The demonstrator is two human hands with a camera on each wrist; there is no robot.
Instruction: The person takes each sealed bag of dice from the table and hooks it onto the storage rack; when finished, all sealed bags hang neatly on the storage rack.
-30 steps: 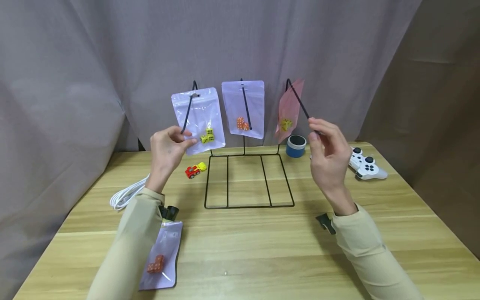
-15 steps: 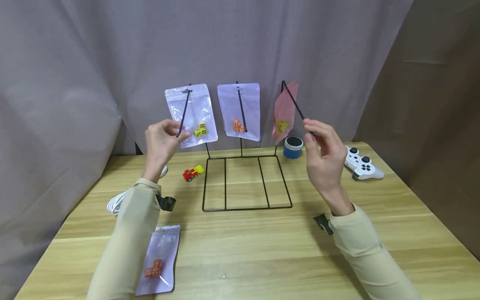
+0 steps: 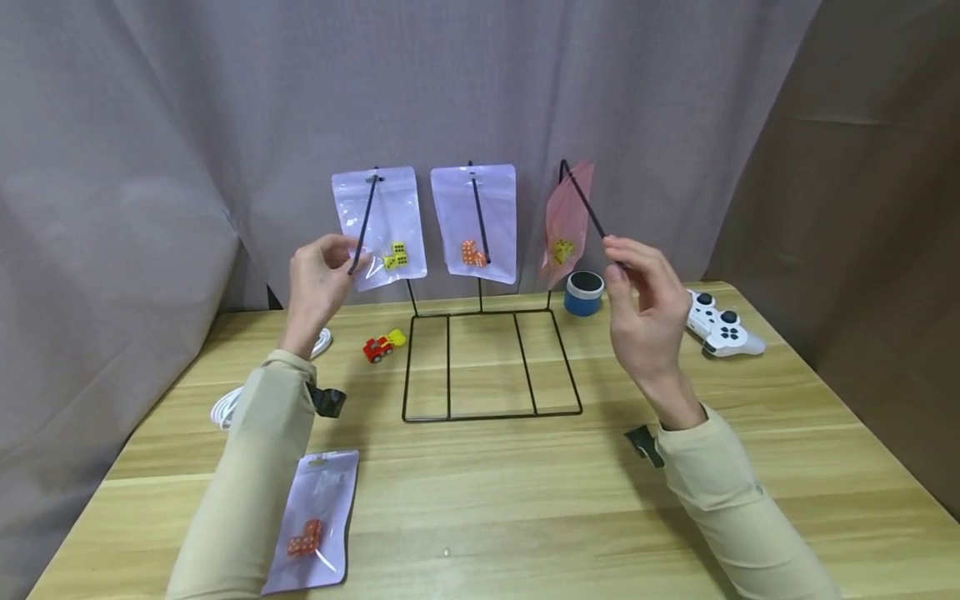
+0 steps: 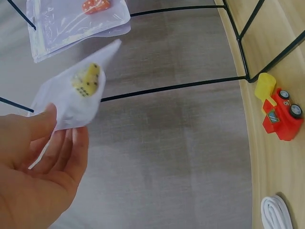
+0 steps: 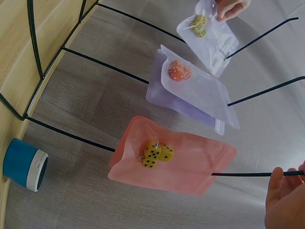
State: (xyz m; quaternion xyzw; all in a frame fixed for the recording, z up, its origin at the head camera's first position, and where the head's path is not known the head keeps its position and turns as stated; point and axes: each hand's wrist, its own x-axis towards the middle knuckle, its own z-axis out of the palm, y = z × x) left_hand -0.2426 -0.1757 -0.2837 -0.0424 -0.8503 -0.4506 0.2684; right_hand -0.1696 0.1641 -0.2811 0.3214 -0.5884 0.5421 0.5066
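Note:
My left hand (image 3: pixel 318 271) pinches the left edge of a clear-fronted lilac zip bag (image 3: pixel 375 208) holding yellow dice. That bag hangs by its top hole on the left prong of a black wire display rack (image 3: pixel 491 418). With thumb and fingertips, my right hand (image 3: pixel 648 312) grips the front end of the right prong (image 5: pixel 248 174). From this prong hangs a pink zip bag (image 5: pixel 171 157) with yellow dice, seen nearly edge-on in the head view. On the middle prong is a lilac bag (image 3: pixel 495 208) with orange dice; the right wrist view shows another bag layer behind it.
Another lilac bag (image 3: pixel 330 487) with red-orange dice lies at the front left, partly under my left sleeve. A red and yellow toy vehicle (image 3: pixel 381 346), white cable (image 3: pixel 225 408), blue-and-white cylinder (image 3: pixel 583 293) and white game controller (image 3: pixel 723 325) surround the rack.
The left bag has slid back along its prong and now hangs straighter. My left hand moved back with it slightly. My right hand keeps its grip on the right prong.

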